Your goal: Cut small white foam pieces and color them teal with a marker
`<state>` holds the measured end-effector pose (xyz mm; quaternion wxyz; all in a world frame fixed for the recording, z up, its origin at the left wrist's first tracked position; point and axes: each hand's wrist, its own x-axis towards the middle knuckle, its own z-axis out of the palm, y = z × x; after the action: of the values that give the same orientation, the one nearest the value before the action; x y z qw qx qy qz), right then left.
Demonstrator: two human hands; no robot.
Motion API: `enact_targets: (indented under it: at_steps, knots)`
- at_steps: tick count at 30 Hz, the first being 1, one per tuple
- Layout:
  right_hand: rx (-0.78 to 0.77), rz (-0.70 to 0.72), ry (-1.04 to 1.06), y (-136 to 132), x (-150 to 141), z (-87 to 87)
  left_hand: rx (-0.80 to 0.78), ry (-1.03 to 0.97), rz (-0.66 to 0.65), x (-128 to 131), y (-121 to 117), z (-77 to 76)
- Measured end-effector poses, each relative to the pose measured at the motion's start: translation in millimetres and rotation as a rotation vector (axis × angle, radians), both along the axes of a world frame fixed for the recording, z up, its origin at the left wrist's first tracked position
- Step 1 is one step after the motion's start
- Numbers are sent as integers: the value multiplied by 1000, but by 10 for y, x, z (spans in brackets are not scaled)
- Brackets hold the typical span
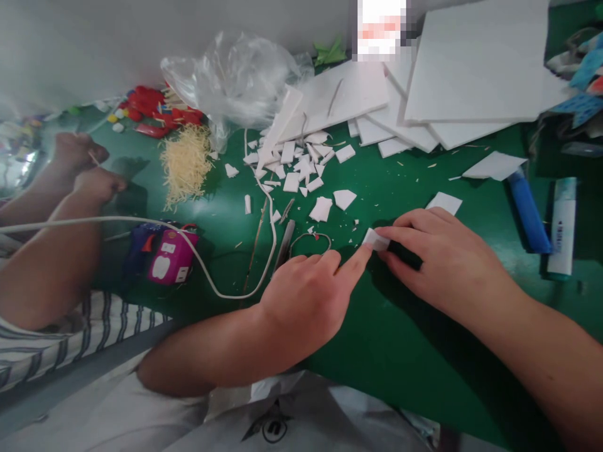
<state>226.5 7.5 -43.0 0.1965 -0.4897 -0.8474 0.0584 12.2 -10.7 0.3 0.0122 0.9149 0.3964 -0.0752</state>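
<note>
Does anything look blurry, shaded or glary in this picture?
All in the head view: a dark shadow on the green table beneath the right hand, a pale sheen near the yellow shreds, a pixelated patch at the top, softness toward the far left edge.

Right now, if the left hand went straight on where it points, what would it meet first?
The small white piece, which the left hand seems to touch, though depth is unclear.

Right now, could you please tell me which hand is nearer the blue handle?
Right: the right hand lies left of the blue handle, the left hand farther left.
</note>
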Motion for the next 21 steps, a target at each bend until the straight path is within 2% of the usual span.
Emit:
enact_targets:
  at_steps: [7,21]
  knots:
    - [43,13,-2,-4,0,13,-14,-7,-24,-9,14,7]
    - [58,26,-7,10,5,-8,97,88,-24,42,52,58]
